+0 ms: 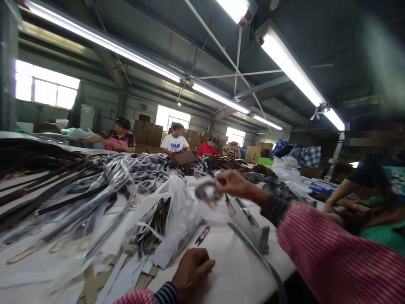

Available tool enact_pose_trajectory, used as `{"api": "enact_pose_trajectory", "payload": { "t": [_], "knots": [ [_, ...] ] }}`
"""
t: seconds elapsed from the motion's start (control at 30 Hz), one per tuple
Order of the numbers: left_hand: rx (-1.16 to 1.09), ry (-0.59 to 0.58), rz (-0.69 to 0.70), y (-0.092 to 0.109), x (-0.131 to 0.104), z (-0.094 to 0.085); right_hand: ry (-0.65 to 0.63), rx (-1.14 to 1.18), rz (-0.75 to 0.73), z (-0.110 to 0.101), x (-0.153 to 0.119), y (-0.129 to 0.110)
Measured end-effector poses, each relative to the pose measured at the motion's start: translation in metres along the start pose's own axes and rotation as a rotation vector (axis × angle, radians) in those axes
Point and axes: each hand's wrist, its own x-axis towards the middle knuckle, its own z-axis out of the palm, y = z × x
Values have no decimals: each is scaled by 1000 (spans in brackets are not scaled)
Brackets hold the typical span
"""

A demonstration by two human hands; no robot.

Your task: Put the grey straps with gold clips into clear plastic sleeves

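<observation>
My right hand (232,183) reaches forward over the table, fingers pinched on a small coiled strap (205,190), grey and blurred by motion, seemingly in clear plastic. My left hand (193,270) rests on the white tabletop near the front, fingers curled in and nothing visible in them. Just beyond it lie thread snips (203,235) with a pink handle. A white plastic bag (180,202) holding brown strips stands left of the snips. Beneath my right forearm sits a grey tape dispenser (251,226).
Wrapped coiled straps (145,175) are heaped at mid-table. Long dark straps (41,190) with metal hooks spread over the left side. Paper and brown strips (117,274) lie at the front. A co-worker (363,185) sits close on the right; several others sit across the table.
</observation>
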Motion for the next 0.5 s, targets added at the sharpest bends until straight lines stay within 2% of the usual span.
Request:
{"api": "enact_pose_trajectory", "payload": {
  "t": [0.03,0.07,0.1,0.17,0.23,0.33,0.43,0.5],
  "knots": [
    [19,-11,8,1,-1,-1,220,-27,-49,-12,28,-1],
    [34,-24,16,1,-2,-3,386,-81,-62,-21,51,0],
    [46,-37,22,2,-2,-5,491,-164,-34,-27,65,3],
    [67,-65,29,3,-3,-7,423,-367,61,-26,64,16],
    [92,-84,40,5,-4,-8,208,-508,170,-4,26,32],
    [137,-97,63,8,-5,-8,12,-564,324,46,-67,59],
    [190,-116,76,9,-5,-9,-46,-606,503,87,-151,82],
    [225,-129,82,9,-5,-9,-31,-595,590,101,-183,92]
  ]
}}
